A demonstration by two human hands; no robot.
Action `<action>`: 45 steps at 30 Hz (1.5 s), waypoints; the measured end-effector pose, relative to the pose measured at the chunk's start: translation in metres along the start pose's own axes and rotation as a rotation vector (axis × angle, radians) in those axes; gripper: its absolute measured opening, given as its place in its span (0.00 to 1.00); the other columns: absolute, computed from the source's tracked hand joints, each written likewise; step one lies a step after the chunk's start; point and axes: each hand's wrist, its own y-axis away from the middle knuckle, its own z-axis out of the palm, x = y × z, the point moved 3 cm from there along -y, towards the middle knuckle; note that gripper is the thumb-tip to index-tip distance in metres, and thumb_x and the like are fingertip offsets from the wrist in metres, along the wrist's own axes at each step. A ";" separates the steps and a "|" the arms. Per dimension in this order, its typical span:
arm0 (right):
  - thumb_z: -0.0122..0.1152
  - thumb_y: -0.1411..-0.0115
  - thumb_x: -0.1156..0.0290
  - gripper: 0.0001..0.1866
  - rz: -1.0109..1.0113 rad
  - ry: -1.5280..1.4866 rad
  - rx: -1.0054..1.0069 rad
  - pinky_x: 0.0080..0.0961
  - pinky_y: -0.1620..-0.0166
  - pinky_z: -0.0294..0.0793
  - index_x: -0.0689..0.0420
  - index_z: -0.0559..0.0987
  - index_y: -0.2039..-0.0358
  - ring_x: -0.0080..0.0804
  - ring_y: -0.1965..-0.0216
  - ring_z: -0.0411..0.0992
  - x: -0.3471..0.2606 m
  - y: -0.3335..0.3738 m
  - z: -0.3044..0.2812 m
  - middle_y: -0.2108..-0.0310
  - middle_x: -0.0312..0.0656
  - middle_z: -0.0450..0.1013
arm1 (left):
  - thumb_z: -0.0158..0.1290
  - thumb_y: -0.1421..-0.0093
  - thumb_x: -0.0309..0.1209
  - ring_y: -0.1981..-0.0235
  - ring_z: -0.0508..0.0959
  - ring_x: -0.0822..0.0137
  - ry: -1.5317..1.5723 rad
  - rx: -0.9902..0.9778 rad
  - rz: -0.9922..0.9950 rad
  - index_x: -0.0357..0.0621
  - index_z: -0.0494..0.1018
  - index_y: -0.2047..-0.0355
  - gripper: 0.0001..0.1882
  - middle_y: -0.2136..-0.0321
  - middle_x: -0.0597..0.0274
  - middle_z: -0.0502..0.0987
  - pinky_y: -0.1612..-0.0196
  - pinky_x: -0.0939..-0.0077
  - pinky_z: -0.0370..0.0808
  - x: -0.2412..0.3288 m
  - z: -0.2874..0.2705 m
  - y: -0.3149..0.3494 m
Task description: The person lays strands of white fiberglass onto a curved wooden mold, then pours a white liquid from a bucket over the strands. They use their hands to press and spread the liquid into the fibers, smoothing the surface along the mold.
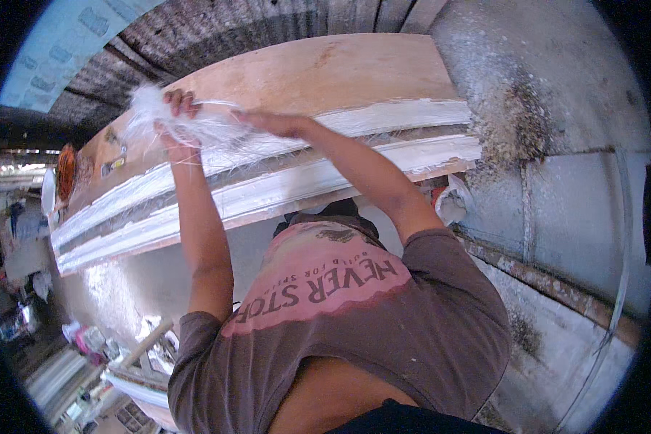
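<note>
One bundle of white fibres is held above the far left part of the brown desk, clear of its surface. The bundle is gripped by the left hand, its curled fingers being closed across the middle, with loose strands spread out to the left of them and others drawn to the right. At the right-hand ends of the strands, the right hand is placed; its fingertips are blurred, and whether they are pinched on the strands cannot be told. Counted: two hands, one bundle, one desk, two long white strips along the near side of the desk, and one orange coil near its left end.
</note>
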 end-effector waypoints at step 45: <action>0.64 0.50 0.46 0.23 0.375 0.772 0.204 0.38 0.51 0.71 0.56 0.83 0.69 0.43 0.55 0.74 0.143 0.127 -0.256 0.53 0.50 0.74 | 0.50 0.52 0.31 0.72 0.63 0.63 -0.216 0.384 0.636 0.43 0.65 0.74 0.08 0.76 0.62 0.63 0.69 0.70 0.65 0.134 0.052 0.123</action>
